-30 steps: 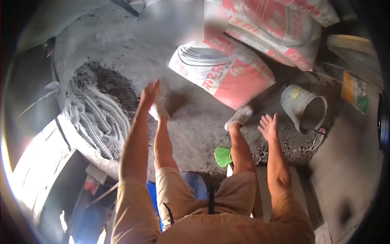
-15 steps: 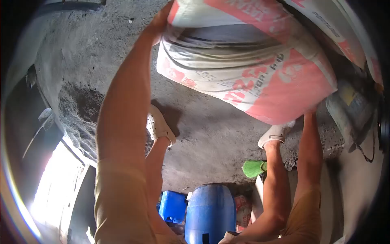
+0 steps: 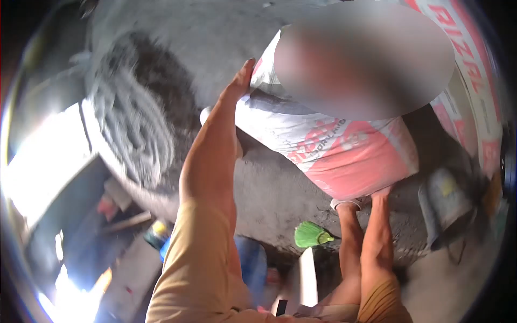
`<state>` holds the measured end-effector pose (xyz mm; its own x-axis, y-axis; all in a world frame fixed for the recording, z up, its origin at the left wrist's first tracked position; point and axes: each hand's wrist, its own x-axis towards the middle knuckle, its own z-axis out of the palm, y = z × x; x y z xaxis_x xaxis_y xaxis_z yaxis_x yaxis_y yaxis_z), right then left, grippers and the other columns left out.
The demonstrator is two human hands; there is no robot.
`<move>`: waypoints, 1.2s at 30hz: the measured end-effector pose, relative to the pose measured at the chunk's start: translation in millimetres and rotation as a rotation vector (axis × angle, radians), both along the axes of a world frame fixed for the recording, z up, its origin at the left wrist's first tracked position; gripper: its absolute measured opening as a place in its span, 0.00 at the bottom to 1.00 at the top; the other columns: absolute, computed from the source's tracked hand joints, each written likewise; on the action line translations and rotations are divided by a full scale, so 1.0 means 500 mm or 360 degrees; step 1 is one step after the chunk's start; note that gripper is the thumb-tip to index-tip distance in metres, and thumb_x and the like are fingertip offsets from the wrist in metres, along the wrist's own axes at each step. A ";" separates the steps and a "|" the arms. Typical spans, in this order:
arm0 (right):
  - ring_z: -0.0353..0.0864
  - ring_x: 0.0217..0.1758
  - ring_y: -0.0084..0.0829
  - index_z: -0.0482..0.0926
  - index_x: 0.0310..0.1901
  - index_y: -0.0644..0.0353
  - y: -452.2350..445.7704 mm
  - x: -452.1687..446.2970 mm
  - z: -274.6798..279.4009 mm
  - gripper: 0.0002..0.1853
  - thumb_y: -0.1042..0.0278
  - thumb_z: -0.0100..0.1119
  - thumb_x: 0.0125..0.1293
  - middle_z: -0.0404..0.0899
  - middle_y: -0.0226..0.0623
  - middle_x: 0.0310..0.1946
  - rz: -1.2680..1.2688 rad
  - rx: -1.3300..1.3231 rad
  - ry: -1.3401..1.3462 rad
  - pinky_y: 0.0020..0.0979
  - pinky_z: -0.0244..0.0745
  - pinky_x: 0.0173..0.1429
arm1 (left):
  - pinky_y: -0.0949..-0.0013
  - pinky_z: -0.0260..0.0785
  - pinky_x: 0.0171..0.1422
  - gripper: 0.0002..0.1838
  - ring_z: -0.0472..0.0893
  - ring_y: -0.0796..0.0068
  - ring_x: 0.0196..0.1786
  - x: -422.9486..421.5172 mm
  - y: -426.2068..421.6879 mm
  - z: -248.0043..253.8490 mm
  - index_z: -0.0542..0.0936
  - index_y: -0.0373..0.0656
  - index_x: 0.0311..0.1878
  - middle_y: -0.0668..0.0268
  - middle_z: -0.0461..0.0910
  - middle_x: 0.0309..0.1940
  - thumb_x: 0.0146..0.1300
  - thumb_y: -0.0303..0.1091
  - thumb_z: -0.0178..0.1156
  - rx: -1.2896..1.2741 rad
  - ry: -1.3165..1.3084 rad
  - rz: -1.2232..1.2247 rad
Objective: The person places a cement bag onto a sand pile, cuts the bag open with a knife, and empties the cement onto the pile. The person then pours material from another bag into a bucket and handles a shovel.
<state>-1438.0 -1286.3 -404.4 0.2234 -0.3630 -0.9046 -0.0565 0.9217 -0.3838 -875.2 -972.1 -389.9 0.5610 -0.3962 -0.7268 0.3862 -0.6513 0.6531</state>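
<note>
A large white and red printed sack [image 3: 344,156] fills the upper middle, its top covered by a blurred patch. My left hand [image 3: 241,82] is pressed on the sack's left edge, with the thumb side showing. At the sack's lower right corner, my right hand [image 3: 382,192] reaches under it, the fingers hidden beneath. The sack is tilted, its bottom edge toward my right foot.
A pile of grey powder [image 3: 134,124] lies on the floor at the left. More sacks [image 3: 468,70] stand at the right, above a grey bucket [image 3: 444,207]. Near my legs are a green brush [image 3: 311,234] and a blue drum [image 3: 252,264].
Both hands have gone from free in the air to the sack. Since half a second ago the sack's lower edge sits lower in view, and the camera view has shifted.
</note>
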 end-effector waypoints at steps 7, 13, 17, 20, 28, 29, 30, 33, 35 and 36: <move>0.64 0.68 0.44 0.59 0.69 0.56 0.175 0.059 0.163 0.35 0.38 0.36 0.70 0.67 0.42 0.64 0.0588 0.0653 0.0507 0.49 0.57 0.71 | 0.55 0.60 0.68 0.37 0.70 0.44 0.64 -0.094 0.233 0.050 0.77 0.34 0.55 0.41 0.75 0.56 0.71 0.61 0.36 0.0539 -0.0233 0.0113; 0.74 0.59 0.39 0.67 0.65 0.47 0.183 0.122 0.388 0.32 0.36 0.51 0.66 0.71 0.34 0.60 0.2071 -0.0156 0.0851 0.43 0.69 0.56 | 0.53 0.66 0.60 0.24 0.75 0.42 0.52 -0.398 0.365 0.192 0.72 0.32 0.57 0.42 0.75 0.51 0.70 0.45 0.52 0.0492 -0.0893 0.0451; 0.74 0.44 0.28 0.71 0.61 0.48 0.156 0.411 0.600 0.27 0.42 0.56 0.66 0.75 0.28 0.49 0.2338 -0.0529 0.0928 0.34 0.69 0.43 | 0.58 0.63 0.67 0.29 0.74 0.50 0.61 -0.466 0.362 0.454 0.73 0.32 0.58 0.43 0.75 0.55 0.67 0.51 0.55 0.0373 -0.0085 0.1200; 0.71 0.34 0.19 0.74 0.54 0.48 0.223 0.608 0.737 0.22 0.42 0.54 0.67 0.73 0.23 0.37 0.2500 -0.0787 0.0978 0.25 0.65 0.31 | 0.60 0.67 0.64 0.32 0.78 0.52 0.58 -0.464 0.425 0.555 0.73 0.34 0.59 0.45 0.79 0.51 0.65 0.55 0.55 0.0176 0.0218 0.1638; 0.55 0.75 0.50 0.56 0.72 0.55 0.574 1.020 0.807 0.39 0.34 0.44 0.69 0.58 0.50 0.72 0.2471 -0.0597 0.0282 0.55 0.51 0.73 | 0.58 0.69 0.56 0.28 0.80 0.55 0.51 -0.341 0.656 0.531 0.79 0.32 0.49 0.46 0.82 0.43 0.68 0.53 0.53 0.0229 -0.0214 0.1934; 0.55 0.76 0.49 0.52 0.74 0.57 0.581 1.024 0.788 0.43 0.33 0.43 0.68 0.56 0.50 0.73 0.2452 -0.0524 0.0315 0.55 0.51 0.74 | 0.60 0.70 0.51 0.26 0.80 0.61 0.46 -0.318 0.664 0.563 0.80 0.32 0.47 0.49 0.82 0.39 0.68 0.52 0.54 0.0148 -0.0121 0.2049; 0.53 0.76 0.49 0.49 0.74 0.59 0.574 1.024 0.760 0.45 0.31 0.42 0.68 0.53 0.51 0.74 0.2456 -0.0475 0.0372 0.55 0.50 0.74 | 0.63 0.69 0.48 0.26 0.78 0.67 0.41 -0.301 0.660 0.580 0.79 0.32 0.48 0.55 0.81 0.34 0.68 0.52 0.54 0.0291 -0.0020 0.2083; 0.46 0.78 0.49 0.45 0.75 0.59 0.543 1.029 0.669 0.46 0.29 0.36 0.68 0.47 0.50 0.75 0.2279 -0.0395 0.0593 0.55 0.42 0.76 | 0.65 0.67 0.47 0.31 0.75 0.67 0.39 -0.332 0.595 0.466 0.78 0.32 0.52 0.60 0.78 0.33 0.69 0.56 0.50 0.0013 0.0419 0.2410; 0.42 0.79 0.48 0.42 0.76 0.57 0.484 1.000 0.555 0.48 0.27 0.34 0.67 0.42 0.47 0.77 0.2178 -0.0379 0.0774 0.54 0.37 0.77 | 0.61 0.67 0.54 0.34 0.78 0.58 0.47 -0.392 0.539 0.375 0.77 0.32 0.54 0.52 0.81 0.41 0.69 0.59 0.48 0.0302 0.0439 0.2256; 0.39 0.80 0.47 0.40 0.76 0.56 0.444 0.994 0.475 0.49 0.26 0.34 0.66 0.39 0.46 0.78 0.2174 -0.0367 0.0830 0.54 0.35 0.78 | 0.58 0.66 0.58 0.35 0.79 0.53 0.52 -0.410 0.516 0.333 0.77 0.32 0.54 0.48 0.81 0.45 0.69 0.60 0.46 0.0544 0.0390 0.2096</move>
<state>-941.2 -1064.1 -167.1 0.1776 -0.2878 -0.9411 -0.9839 -0.0345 -0.1752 -1080.2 -714.0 -223.5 0.2236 0.5373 -0.8132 0.9166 0.1678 0.3629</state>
